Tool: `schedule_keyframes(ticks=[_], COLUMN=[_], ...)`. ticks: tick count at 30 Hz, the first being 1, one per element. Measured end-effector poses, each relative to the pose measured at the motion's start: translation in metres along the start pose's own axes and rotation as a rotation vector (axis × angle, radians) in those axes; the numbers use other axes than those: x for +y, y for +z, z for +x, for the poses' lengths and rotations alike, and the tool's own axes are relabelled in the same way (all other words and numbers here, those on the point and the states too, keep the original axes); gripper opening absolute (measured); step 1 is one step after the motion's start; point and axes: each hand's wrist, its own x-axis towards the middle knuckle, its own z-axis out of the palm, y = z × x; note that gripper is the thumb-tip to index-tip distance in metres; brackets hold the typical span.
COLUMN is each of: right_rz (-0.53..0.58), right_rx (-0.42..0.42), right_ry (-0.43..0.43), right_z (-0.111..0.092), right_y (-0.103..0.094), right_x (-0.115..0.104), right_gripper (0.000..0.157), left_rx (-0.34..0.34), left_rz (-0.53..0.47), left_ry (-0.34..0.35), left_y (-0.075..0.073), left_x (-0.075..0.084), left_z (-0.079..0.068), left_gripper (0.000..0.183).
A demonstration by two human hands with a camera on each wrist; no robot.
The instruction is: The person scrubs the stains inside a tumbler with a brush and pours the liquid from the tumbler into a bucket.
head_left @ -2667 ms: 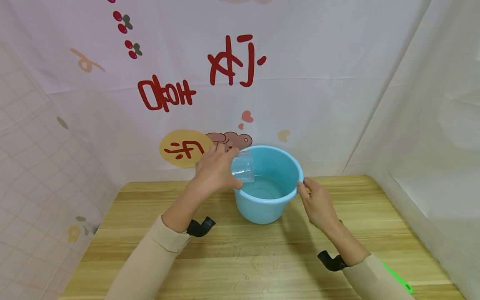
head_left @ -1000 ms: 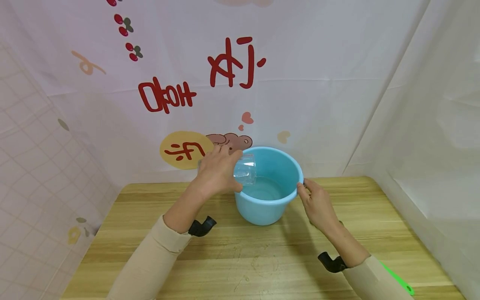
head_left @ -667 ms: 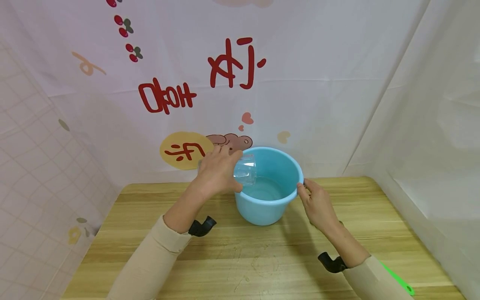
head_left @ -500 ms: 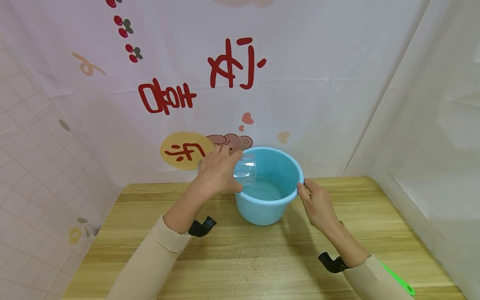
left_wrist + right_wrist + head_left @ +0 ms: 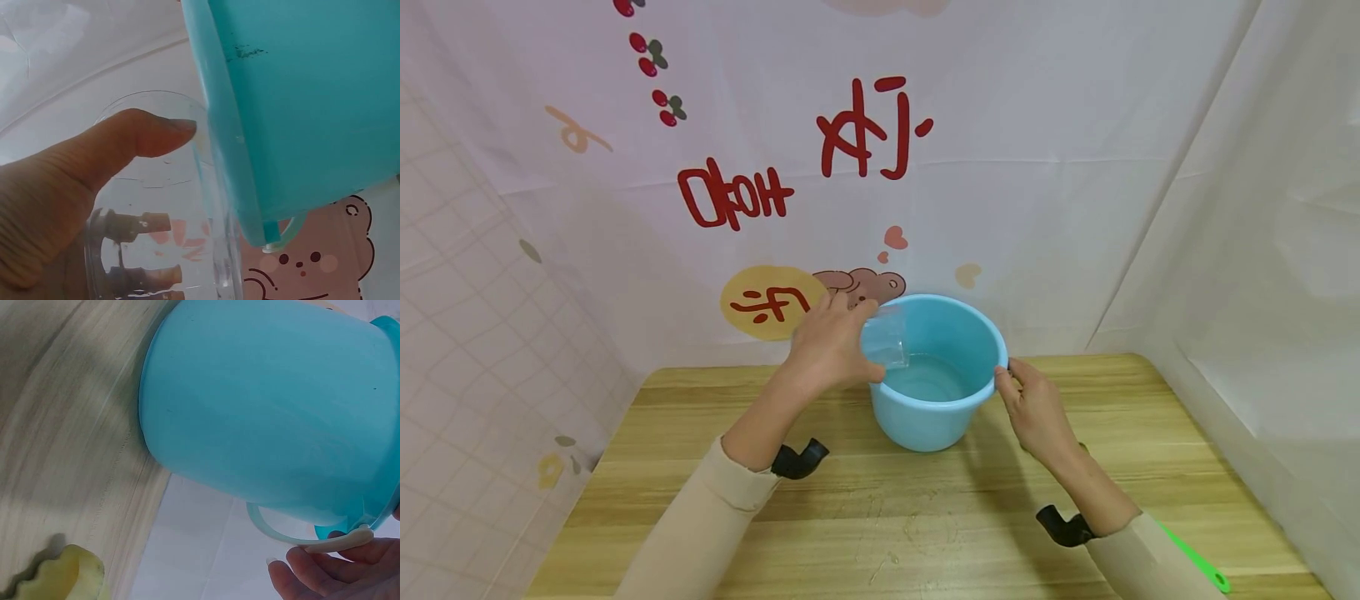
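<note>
My left hand (image 5: 829, 343) grips a clear cup (image 5: 883, 337), its thumb on the near side and fingers around the far side. The cup lies tipped on its side, its mouth over the left rim of a light-blue bucket (image 5: 925, 427). Shallow clear liquid (image 5: 931, 379) covers the bucket's bottom. Through the cup wall in the left wrist view, curled fingers (image 5: 128, 226) show. At the opposite side, my right hand (image 5: 1037, 410) holds the bucket's rim. In the right wrist view its fingers (image 5: 312, 569) are at the bucket's pale handle grip (image 5: 344, 540).
A green handle (image 5: 1197, 560) sticks out from beneath the right sleeve on the wooden table (image 5: 820, 533). A yellow wavy-edged object (image 5: 59, 575) lies on the table in the right wrist view. Wet drops mark the wood in front. A printed white curtain (image 5: 1045, 217) stands close behind the bucket.
In the last half second my left hand and the cup have shifted slightly left, and the cup's angle has changed a little. The right hand and the bucket have stayed in place.
</note>
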Motion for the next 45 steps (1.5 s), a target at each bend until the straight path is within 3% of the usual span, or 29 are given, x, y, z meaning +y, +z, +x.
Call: schedule_keyframes(ticks=[12,30,37,45], right_rz=[-0.004,-0.012,-0.023,-0.041], right_rx=[-0.002,-0.002,0.004,0.006], right_ry=[0.002,0.011,0.007,0.007], right_z=[-0.003,-0.003,-0.005,-0.007], right_y=[-0.002,-0.005,-0.006,-0.006], right_x=[-0.001,-0.005,-0.004,-0.004], right_gripper=[0.043,0.038,0.038,0.037], left_rx=[0.016,0.076,0.069,0.104], left_rz=[-0.115,-0.159,-0.195,-0.302], left_ry=[-0.053,-0.093,-0.158,-0.185], left_y=[0.004,0.006,0.010,0.015], left_x=[-0.007,-0.008,-0.011,-0.016], left_z=[-0.008,-0.014,-0.019,-0.029], left_gripper=[0.085,0.087,0.088,0.091])
